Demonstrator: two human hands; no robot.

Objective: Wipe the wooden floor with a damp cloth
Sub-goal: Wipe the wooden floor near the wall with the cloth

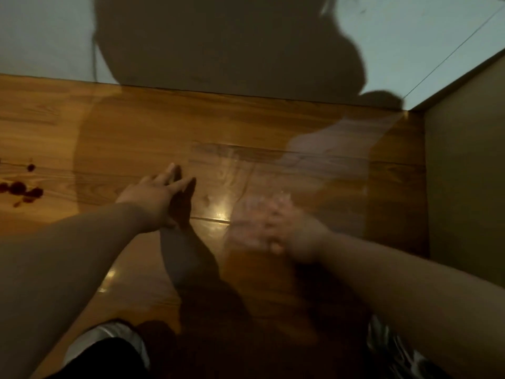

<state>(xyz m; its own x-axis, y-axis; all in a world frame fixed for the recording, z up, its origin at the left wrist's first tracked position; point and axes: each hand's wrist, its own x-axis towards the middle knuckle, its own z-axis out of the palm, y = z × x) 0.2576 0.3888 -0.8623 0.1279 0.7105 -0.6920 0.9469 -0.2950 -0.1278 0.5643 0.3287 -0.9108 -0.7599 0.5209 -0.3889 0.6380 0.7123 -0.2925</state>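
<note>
Under blurred right hand (273,228) a pale smear, likely the cloth (241,233), grip unclear; left hand (155,195) flat, fingers straight on wooden floor (136,127); red spots (21,188) left of it unwiped, judged mid-task

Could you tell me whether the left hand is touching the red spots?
No, the left hand rests on the wooden floor, apart from the red spots.
</note>
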